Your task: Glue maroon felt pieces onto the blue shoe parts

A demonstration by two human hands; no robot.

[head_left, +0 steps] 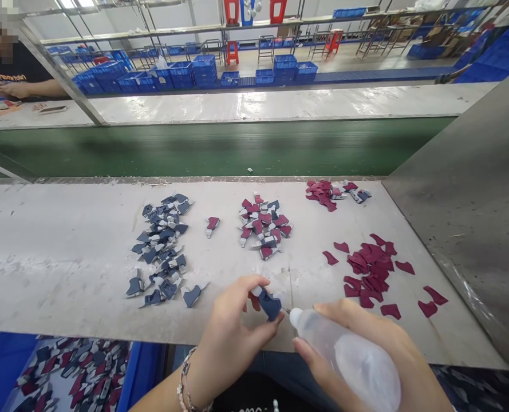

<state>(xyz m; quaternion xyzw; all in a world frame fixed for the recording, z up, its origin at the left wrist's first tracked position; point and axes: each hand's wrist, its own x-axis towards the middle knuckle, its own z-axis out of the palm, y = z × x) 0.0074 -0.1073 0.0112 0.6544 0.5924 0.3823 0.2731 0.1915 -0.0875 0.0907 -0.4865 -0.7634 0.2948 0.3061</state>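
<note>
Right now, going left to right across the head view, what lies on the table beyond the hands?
Navy pieces → single maroon-and-white piece → mixed navy-and-maroon pile → loose maroon pieces

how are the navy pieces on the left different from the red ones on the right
The navy pieces carry white parts, while the red pieces look plain dark red. The navy pieces form a long column, while the red pieces spread in a looser heap with strays around it. Both lie on the same pale table.
</note>
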